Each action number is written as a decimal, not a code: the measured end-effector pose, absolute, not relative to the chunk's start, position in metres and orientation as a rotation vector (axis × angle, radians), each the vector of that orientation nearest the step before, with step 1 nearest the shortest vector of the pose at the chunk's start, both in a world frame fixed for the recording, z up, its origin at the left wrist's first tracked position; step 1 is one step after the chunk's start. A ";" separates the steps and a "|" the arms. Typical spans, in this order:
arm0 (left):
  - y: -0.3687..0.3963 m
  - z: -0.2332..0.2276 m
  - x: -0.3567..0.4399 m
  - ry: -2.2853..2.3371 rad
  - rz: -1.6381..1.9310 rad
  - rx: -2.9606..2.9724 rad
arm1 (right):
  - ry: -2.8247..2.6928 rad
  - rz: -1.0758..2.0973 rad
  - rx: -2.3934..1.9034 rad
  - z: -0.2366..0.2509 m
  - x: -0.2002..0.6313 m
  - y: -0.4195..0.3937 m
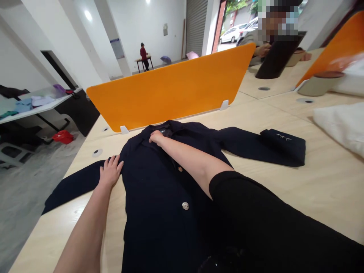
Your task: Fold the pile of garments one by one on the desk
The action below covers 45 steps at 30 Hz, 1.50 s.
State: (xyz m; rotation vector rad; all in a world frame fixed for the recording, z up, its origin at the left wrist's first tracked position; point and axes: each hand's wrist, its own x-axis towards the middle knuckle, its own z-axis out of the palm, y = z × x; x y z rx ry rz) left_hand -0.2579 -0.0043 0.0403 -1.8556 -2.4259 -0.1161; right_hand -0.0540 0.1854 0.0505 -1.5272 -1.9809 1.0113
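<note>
A dark navy blazer point(153, 197) lies front up on the light wooden table, its collar toward the orange divider and both sleeves spread outward. Metal buttons run down its front, and a pale label shows inside the neck. My left hand point(110, 171) rests flat with fingers apart where the left-side sleeve meets the body. Over the chest reaches my right arm; my right hand point(157, 138) is closed at the lapel just below the collar, its fingertips partly hidden. The right-side sleeve point(256, 146) is bent, with small metal pieces at its cuff.
An orange divider point(173, 91) on white clips stands across the table point(284, 189) behind the collar. White cloth point(344, 121) lies at the right edge. Beyond the divider are a co-worker, a dark cylinder point(280, 57) and a grey-green container point(321, 83). A red bag point(63, 137) sits on the floor.
</note>
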 end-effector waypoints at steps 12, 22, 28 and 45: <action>-0.004 0.029 -0.257 -2.486 -0.225 -1.646 | -1.923 0.801 -1.361 0.052 -0.026 0.208; 0.014 0.056 -0.126 -2.236 -0.733 -2.033 | -2.463 0.450 -1.606 0.065 0.061 0.155; 0.046 0.039 -0.084 -2.551 -0.686 -2.028 | -2.298 0.497 -1.569 0.062 0.052 0.149; 0.037 0.028 -0.101 -2.455 -1.011 -2.013 | -2.128 0.640 -1.086 0.028 0.067 0.131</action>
